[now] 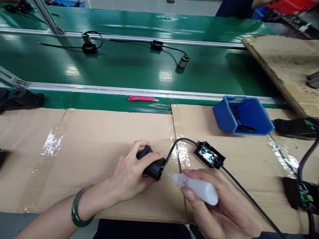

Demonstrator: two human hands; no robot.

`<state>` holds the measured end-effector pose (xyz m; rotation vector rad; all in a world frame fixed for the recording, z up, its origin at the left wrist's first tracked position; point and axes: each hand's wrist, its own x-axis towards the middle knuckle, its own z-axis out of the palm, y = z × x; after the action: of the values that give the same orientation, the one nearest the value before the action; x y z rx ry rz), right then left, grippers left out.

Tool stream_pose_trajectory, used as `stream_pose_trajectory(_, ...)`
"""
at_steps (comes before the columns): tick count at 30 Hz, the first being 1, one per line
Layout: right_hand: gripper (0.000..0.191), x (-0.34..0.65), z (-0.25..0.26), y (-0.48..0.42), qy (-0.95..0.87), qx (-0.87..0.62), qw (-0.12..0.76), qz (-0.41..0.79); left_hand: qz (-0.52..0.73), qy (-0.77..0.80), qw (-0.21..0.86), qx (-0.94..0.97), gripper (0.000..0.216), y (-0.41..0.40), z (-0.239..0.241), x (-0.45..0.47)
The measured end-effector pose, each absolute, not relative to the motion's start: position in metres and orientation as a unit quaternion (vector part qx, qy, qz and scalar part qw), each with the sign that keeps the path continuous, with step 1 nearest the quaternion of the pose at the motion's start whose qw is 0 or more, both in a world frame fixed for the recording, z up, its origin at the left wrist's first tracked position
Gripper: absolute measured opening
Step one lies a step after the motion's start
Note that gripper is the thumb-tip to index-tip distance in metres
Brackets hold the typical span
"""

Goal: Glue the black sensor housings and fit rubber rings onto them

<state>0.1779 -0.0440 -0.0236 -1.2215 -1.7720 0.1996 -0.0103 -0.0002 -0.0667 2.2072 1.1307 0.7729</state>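
My left hand (134, 169) is closed around a black plastic housing (154, 167), holding it just above or on the cardboard. A black cable (178, 141) leaves the housing's right end and runs to an open black box with a circuit board (210, 155). Between the thumb and fingers of my right hand (219, 202) is a white squeeze bottle (198, 187). Its thin nozzle points left, at the housing's open end; whether the tip touches is too fine to tell.
Cardboard (87, 149) covers the bench. A blue bin (244, 116) with dark parts stands at right, near more circuit-board units (307, 196). A red utility knife (143, 98) lies beyond the cardboard. Two cabled units (89, 48) rest on the green belt (124, 66). Another person's arm (259, 3) shows behind.
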Motion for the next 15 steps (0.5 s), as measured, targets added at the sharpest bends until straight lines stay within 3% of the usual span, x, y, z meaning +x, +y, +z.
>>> stream_pose_trajectory(4,0.021,0.184,-0.027,-0.044,-0.743,-0.494,0.45,0.027,0.288,0.423,0.272,0.815,0.046,-0.001,-0.067,-0.011)
stream_pose_trajectory(7,0.022,0.186,-0.03,-0.046,-0.757,-0.477,0.443,0.054,0.291,0.424,0.289,0.807,0.047,0.0,-0.066,-0.012)
stream_pose_trajectory(11,0.018,0.182,-0.036,-0.05,-0.64,-0.492,0.563,0.176,0.319,0.43,0.377,0.756,0.052,0.003,-0.064,-0.009)
stream_pose_trajectory(15,0.016,0.172,-0.046,-0.051,-0.511,-0.467,0.682,0.235,0.33,0.425,0.597,0.595,0.058,0.007,-0.062,-0.003)
